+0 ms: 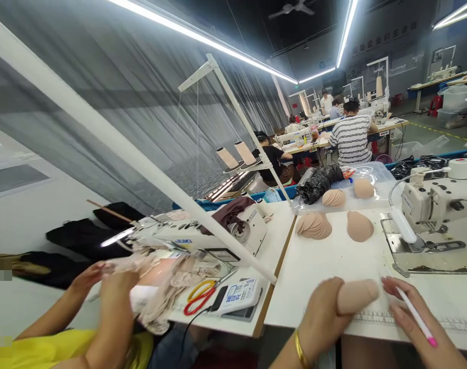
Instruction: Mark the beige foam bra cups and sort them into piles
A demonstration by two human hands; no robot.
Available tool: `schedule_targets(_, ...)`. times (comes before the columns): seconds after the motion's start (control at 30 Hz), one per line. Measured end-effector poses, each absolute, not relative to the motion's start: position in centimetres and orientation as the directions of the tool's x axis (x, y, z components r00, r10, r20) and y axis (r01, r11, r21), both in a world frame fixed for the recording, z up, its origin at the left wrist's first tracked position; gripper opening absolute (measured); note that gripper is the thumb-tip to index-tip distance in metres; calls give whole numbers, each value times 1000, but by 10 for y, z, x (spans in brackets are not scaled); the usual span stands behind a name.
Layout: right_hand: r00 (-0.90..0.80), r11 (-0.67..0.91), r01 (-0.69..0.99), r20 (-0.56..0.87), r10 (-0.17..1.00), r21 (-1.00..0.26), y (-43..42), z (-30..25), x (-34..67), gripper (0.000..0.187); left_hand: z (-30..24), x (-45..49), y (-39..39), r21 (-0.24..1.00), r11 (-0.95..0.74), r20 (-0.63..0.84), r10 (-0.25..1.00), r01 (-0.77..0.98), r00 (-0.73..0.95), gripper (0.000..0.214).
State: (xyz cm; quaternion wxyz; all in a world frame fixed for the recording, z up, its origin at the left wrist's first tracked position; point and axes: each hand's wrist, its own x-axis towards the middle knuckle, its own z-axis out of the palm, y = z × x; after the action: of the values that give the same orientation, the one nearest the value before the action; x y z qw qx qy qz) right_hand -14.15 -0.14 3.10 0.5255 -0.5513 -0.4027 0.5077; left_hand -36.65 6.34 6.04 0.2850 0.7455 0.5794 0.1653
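Observation:
A folded or curled beige fabric pad (357, 296) is in my left hand (322, 307), which wears a gold bracelet and has its fingers wrapped round the pad. Just to the right, my right hand (415, 310) grips a slim white pen (413, 313) with a pink end; its fingers are slightly blurred. The two hands face each other above a measuring tape (375, 319) along the table's front edge. Beyond them lie a fanned stack of beige pads (313, 226) and a teardrop-shaped pad (360, 226).
A sewing machine (429, 202) stands at right. Behind the pads is a clear plastic sheet (379, 177) carrying more pads (333, 198) and a black bag (320, 184). At left, a co-worker's hands (118, 277) handle fabric near red-handled scissors (200, 301). A white pole (171, 184) slants across.

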Motion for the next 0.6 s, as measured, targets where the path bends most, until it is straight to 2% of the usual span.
schedule_targets(0.1, 180, -69, -158, -97, 979, -985, -10, 40, -150, 65, 44, -338, 30, 859, 14, -261, 872, 513, 414, 62)
schedule_targets(0.2, 209, -97, -227, -146, 967, -969, -29, 47, -143, 57, 26, -318, 1, 970, 197, -242, 839, 144, 486, 79)
schedule_targets(0.3, 194, -173, -370, -258, 946, -913, -43, 49, -130, 53, 15, -308, -19, 919, 368, -224, 782, -141, 582, 82)
schedule_targets(0.4, 133, -232, -531, -351, 927, -815, -48, 45, -120, 55, 13, -303, -28, 754, 578, -263, 701, -312, 663, 76)
schedule_targets(0.47, 124, -227, -601, -370, 921, -766, -49, 44, -117, 53, 14, -302, -30, 653, 654, -279, 676, -382, 682, 74)
schedule_targets(0.6, 165, -198, -629, -378, 911, -751, -53, 46, -118, 50, 13, -300, -34, 652, 657, -289, 677, -379, 677, 71)
